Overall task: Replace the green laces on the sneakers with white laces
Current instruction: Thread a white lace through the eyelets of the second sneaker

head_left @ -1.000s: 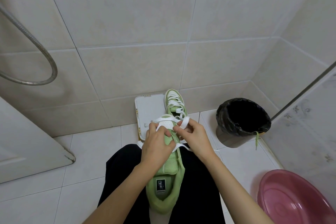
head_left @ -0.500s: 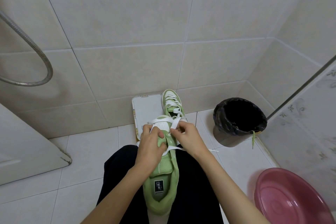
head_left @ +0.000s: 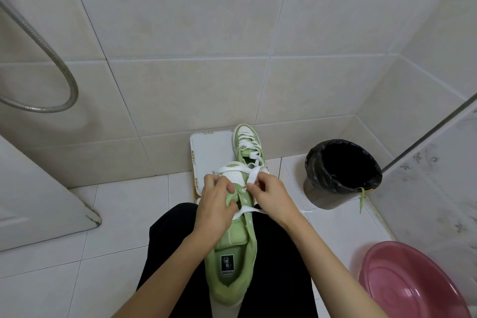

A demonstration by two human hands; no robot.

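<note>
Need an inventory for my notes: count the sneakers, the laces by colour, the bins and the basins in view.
Sneakers: 2
White laces: 2
Green laces: 1
Bins: 1
Basins: 1
Total: 7

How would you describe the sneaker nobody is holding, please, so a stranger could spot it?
By the tiled wall, left of the bin, lies a white board. The far sneaker sits on its right side, laced up in white, unlike the held sneaker in the lap.

Sneaker tongue (head_left: pixel 233 233) partly under left hand (head_left: pixel 215 212)
</note>
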